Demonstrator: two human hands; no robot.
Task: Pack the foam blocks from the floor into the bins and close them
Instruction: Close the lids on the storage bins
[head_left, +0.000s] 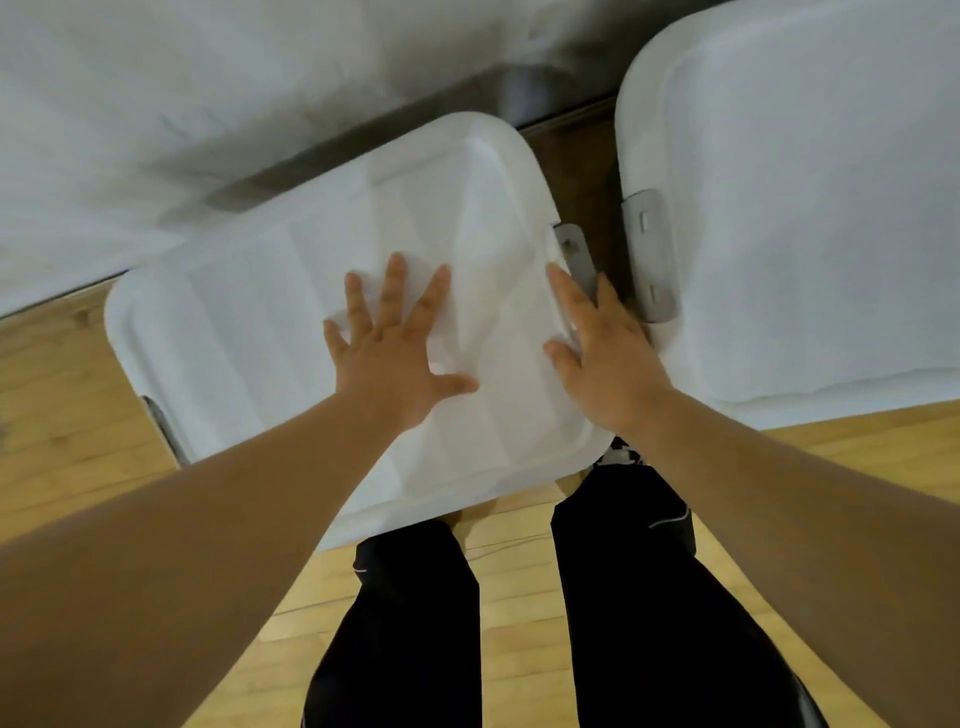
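left hand (400, 358) flat on lid (249, 322), fingers spread, pressing, grasping nothing. right hand (602, 353) at lid's right rim, index straight along edge, outer fingers over side by grey latch (574, 254), not clenched. lidded bin sits on wood floor (62, 415) just ahead of legs (649, 597). second bin (805, 208) close on right, lid on, own latch (649, 254) facing first.

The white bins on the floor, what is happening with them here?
A person stands over the nearer bin with both hands on its lid. The left hand lies flat, fingers spread, mid-lid; the right hand rests at the lid's right edge by a grey latch. A second lidded bin stands to its right.
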